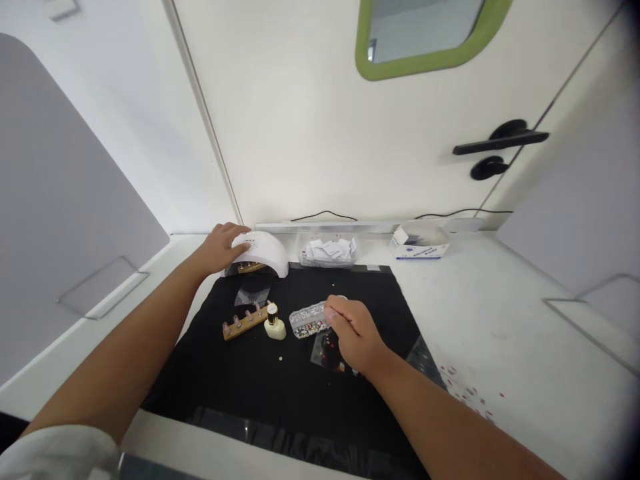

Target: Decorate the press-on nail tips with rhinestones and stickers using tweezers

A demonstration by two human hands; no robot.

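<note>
My left hand (pixel 223 247) rests on the left side of a white nail lamp (pixel 267 248), its thumb on the front face and its fingers over the top. Under the lamp's arch part of a wooden holder (pixel 250 267) shows. My right hand (pixel 354 331) is closed in a fist at the right end of a clear compartment box (pixel 309 320) of small coloured and clear gems; whatever its fingers hold is hidden. Left of the box stand a cream polish bottle (pixel 275 325) with a black-and-white cap and a wooden strip (pixel 245 325) carrying several pinkish nail tips.
A black mat (pixel 250 387) covers the middle of the white table (pixel 480 313). Behind it are a clear tray (pixel 327 252) of white packets and an open white box (pixel 420 243). Clear film (pixel 326 352) lies near my right hand; red flecks (pixel 470 393) are scattered at right.
</note>
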